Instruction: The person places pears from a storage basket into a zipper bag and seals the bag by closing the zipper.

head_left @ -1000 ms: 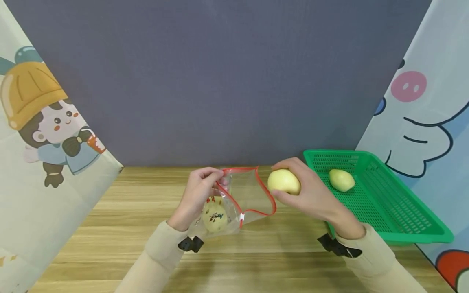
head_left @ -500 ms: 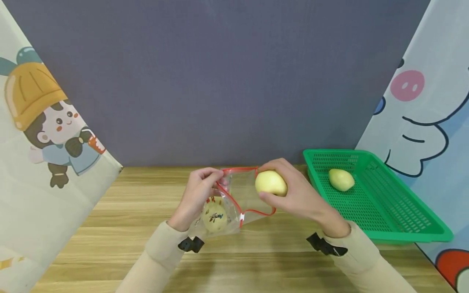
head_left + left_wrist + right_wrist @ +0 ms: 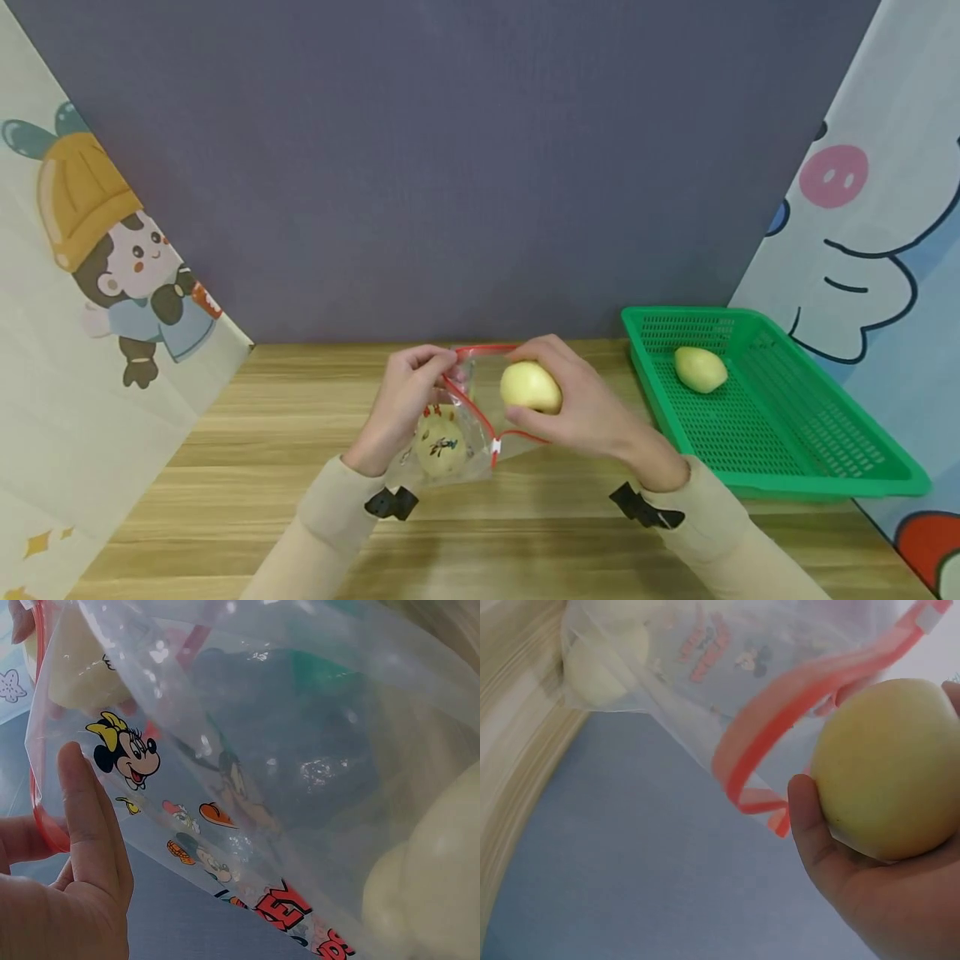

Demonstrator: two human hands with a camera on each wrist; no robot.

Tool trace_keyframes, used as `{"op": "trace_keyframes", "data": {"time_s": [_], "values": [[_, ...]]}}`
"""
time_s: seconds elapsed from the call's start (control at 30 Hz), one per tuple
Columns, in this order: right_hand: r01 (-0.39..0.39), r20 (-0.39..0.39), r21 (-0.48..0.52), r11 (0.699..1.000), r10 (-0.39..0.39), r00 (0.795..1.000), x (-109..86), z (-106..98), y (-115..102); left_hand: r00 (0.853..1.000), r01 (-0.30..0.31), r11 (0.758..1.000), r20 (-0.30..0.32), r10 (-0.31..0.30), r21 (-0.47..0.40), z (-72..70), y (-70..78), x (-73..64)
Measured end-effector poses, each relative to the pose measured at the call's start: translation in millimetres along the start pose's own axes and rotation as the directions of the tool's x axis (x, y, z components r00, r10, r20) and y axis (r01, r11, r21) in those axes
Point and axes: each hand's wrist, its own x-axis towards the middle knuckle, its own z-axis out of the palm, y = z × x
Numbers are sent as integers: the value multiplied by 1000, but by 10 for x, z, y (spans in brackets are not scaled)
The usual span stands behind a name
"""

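Note:
My left hand (image 3: 401,404) pinches the edge of a clear zip bag (image 3: 486,392) with a red zipper strip and white slider, its mouth spread wide. Cartoon mice show on the film (image 3: 187,817) in the left wrist view. Low in the bag lies pale fruit (image 3: 441,450), seen through the plastic. My right hand (image 3: 592,412) grips a smooth, round, pale yellow fruit (image 3: 530,387), fingers over the top and thumb below. This fruit overlaps the bag's mouth in the head view; in the right wrist view it is beside the red strip (image 3: 772,720).
A green plastic basket (image 3: 675,433) stands to the right with one pale yellow fruit (image 3: 701,369) in it. The wooden table (image 3: 300,400) meets a dark grey backdrop (image 3: 450,167). Printed cartoon cloths flank both sides.
My right hand has carried the fruit leftward, from beside the bag's right rim to over its mouth. My left hand and the bag have stayed in place.

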Motion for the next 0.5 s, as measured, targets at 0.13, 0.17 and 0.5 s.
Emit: {"op": "trace_keyframes", "data": {"time_s": [0.13,0.17,0.5], "values": [[4,18,-22,1000,-4,1000,-8,51,35,1000,10,1000,-4,-10,-8,0,-9,3],[0,24,-27,1000,0,1000,-13,60,43,1000,13,1000,-4,-13,-10,0,-11,2],[1,47,-112,994,5,999,-1,102,75,1000,1,1000,8,-1,-15,-9,-36,41]]}}
